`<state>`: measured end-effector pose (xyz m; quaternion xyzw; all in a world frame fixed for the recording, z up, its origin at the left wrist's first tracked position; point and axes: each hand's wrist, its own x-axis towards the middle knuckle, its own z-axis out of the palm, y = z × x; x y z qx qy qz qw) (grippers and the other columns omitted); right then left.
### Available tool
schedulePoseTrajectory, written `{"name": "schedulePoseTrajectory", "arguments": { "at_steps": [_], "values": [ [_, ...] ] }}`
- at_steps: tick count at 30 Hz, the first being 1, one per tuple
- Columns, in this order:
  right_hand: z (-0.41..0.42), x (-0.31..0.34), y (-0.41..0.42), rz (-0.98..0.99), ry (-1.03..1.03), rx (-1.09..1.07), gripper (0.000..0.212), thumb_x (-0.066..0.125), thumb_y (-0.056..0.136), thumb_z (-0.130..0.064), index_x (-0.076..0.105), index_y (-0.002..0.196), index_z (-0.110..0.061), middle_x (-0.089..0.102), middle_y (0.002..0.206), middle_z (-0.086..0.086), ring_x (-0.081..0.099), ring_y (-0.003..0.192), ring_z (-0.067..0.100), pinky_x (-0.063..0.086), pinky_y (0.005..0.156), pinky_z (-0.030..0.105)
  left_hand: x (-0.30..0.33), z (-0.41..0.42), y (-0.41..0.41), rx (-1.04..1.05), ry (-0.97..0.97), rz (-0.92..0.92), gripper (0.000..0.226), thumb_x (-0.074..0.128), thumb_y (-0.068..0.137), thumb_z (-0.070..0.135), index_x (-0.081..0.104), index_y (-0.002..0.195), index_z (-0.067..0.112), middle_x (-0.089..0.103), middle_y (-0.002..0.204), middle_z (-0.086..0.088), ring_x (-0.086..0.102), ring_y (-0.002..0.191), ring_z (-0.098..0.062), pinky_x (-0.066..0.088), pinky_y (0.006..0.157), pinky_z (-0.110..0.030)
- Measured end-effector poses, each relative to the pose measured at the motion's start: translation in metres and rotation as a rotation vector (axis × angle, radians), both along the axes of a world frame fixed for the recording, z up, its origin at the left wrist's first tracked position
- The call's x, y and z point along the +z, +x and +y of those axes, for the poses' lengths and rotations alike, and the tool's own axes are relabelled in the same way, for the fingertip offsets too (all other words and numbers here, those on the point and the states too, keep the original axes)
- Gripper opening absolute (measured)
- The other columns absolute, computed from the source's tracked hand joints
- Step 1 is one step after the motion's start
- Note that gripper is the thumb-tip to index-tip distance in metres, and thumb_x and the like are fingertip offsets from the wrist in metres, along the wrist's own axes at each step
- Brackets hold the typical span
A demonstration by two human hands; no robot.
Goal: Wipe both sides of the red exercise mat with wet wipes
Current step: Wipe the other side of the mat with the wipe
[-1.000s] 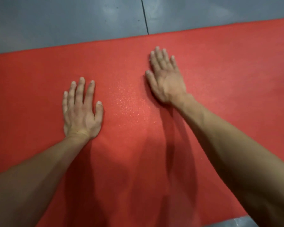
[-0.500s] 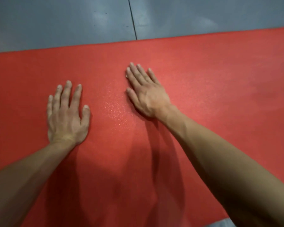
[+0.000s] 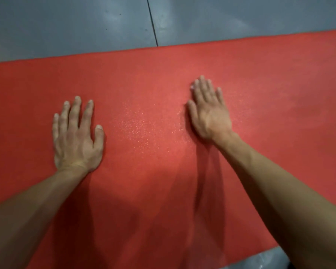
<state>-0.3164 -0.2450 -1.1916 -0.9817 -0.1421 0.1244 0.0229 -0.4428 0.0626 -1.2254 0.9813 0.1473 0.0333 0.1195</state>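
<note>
Both hands lie palm-down with straight fingers, gripping nothing: my left hand (image 3: 77,135) and my right hand (image 3: 209,111), well apart. Beneath them spreads the red exercise mat (image 3: 163,181), which both palms press flat. Beyond my fingertips, past the mat's far edge, runs the grey floor (image 3: 76,26) with a dark seam (image 3: 152,22). Between my hands the mat glints with fine specks (image 3: 142,129).

Two bare hands lie flat, palms down, on the flat red foam exercise mat (image 3: 163,181): the left hand (image 3: 77,138) and the right hand (image 3: 209,113), well apart; bare mat lies between them and beyond their fingertips; the smooth grey floor (image 3: 66,26) borders the far edge.
</note>
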Motion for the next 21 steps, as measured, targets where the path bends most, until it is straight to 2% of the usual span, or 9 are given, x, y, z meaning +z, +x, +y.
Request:
{"name": "schedulePoseTrajectory", "arguments": {
  "at_steps": [2, 3, 6, 9, 10, 13, 15, 18, 21],
  "values": [
    [-0.013, 0.000, 0.010, -0.004, 0.004, -0.256, 0.066, 0.017, 0.108, -0.043, 0.006, 0.163, -0.008, 0.000, 0.171, 0.010, -0.003, 0.158, 0.025, 0.000, 0.129, 0.045, 0.000, 0.000, 0.000, 0.002, 0.001, 0.004, 0.067, 0.035, 0.098, 0.042, 0.029, 0.162, 0.025, 0.020, 0.171, -0.006, 0.011, 0.159, -0.027, 0.006, 0.129, -0.049],
    [-0.001, 0.002, 0.004, 0.004, 0.011, -0.286, 0.068, 0.017, 0.108, -0.044, 0.006, 0.163, -0.006, -0.001, 0.171, 0.012, -0.004, 0.158, 0.027, 0.002, 0.128, 0.046, 0.001, -0.001, 0.001, 0.002, 0.002, 0.006, 0.067, 0.035, 0.098, 0.042, 0.029, 0.162, 0.025, 0.020, 0.171, -0.006, 0.011, 0.159, -0.026, 0.006, 0.129, -0.049],
    [0.058, 0.003, -0.042, 0.055, 0.063, -0.006, 0.069, 0.011, 0.107, -0.047, -0.003, 0.162, -0.008, -0.011, 0.169, 0.012, -0.012, 0.157, 0.028, -0.003, 0.128, 0.044, 0.003, 0.000, 0.000, 0.004, -0.003, 0.023, 0.067, 0.034, 0.098, 0.044, 0.028, 0.162, 0.025, 0.018, 0.172, -0.005, 0.010, 0.159, -0.026, 0.005, 0.129, -0.048],
    [0.059, 0.006, -0.056, 0.100, 0.057, 0.259, 0.067, 0.010, 0.108, -0.048, -0.008, 0.163, -0.014, -0.016, 0.169, 0.004, -0.017, 0.156, 0.019, -0.004, 0.128, 0.043, 0.003, 0.000, 0.000, 0.001, -0.006, 0.020, 0.067, 0.034, 0.098, 0.044, 0.028, 0.163, 0.024, 0.018, 0.172, -0.006, 0.009, 0.159, -0.026, 0.004, 0.129, -0.048],
    [0.043, 0.005, -0.047, 0.086, 0.025, 0.219, 0.066, 0.009, 0.108, -0.048, -0.008, 0.163, -0.015, -0.016, 0.169, 0.003, -0.017, 0.156, 0.018, -0.004, 0.128, 0.043, 0.003, 0.000, 0.000, -0.002, -0.007, 0.013, 0.067, 0.034, 0.098, 0.043, 0.028, 0.162, 0.024, 0.018, 0.172, -0.006, 0.009, 0.159, -0.026, 0.005, 0.129, -0.049],
    [-0.011, 0.004, -0.018, 0.066, -0.050, -0.136, 0.067, 0.011, 0.108, -0.047, -0.004, 0.163, -0.013, -0.011, 0.171, 0.006, -0.012, 0.157, 0.021, -0.005, 0.128, 0.042, 0.002, 0.000, -0.001, 0.003, -0.008, 0.001, 0.067, 0.035, 0.098, 0.042, 0.029, 0.162, 0.024, 0.019, 0.172, -0.006, 0.010, 0.159, -0.027, 0.005, 0.129, -0.048],
    [-0.012, 0.004, -0.023, 0.080, -0.057, -0.230, 0.070, 0.010, 0.107, -0.049, -0.005, 0.162, -0.009, -0.012, 0.170, 0.010, -0.012, 0.157, 0.025, -0.003, 0.128, 0.043, 0.002, 0.000, 0.000, 0.002, -0.012, -0.002, 0.067, 0.035, 0.098, 0.043, 0.029, 0.162, 0.024, 0.019, 0.172, -0.006, 0.010, 0.159, -0.026, 0.004, 0.129, -0.048],
    [0.037, 0.005, -0.068, 0.126, 0.007, 0.032, 0.072, 0.006, 0.106, -0.053, -0.012, 0.161, -0.010, -0.020, 0.167, 0.010, -0.020, 0.155, 0.025, -0.007, 0.128, 0.043, 0.003, 0.001, -0.001, 0.003, -0.015, -0.002, 0.067, 0.035, 0.098, 0.043, 0.029, 0.162, 0.024, 0.019, 0.172, -0.006, 0.010, 0.159, -0.027, 0.005, 0.129, -0.048],
    [0.035, 0.009, -0.085, 0.142, 0.040, 0.264, 0.069, 0.010, 0.107, -0.053, -0.008, 0.163, -0.016, -0.017, 0.169, 0.003, -0.019, 0.155, 0.018, -0.005, 0.128, 0.042, 0.003, 0.001, -0.001, 0.000, -0.024, -0.008, 0.067, 0.035, 0.098, 0.043, 0.030, 0.162, 0.024, 0.019, 0.172, -0.006, 0.010, 0.159, -0.027, 0.004, 0.129, -0.049]
  ]
}}
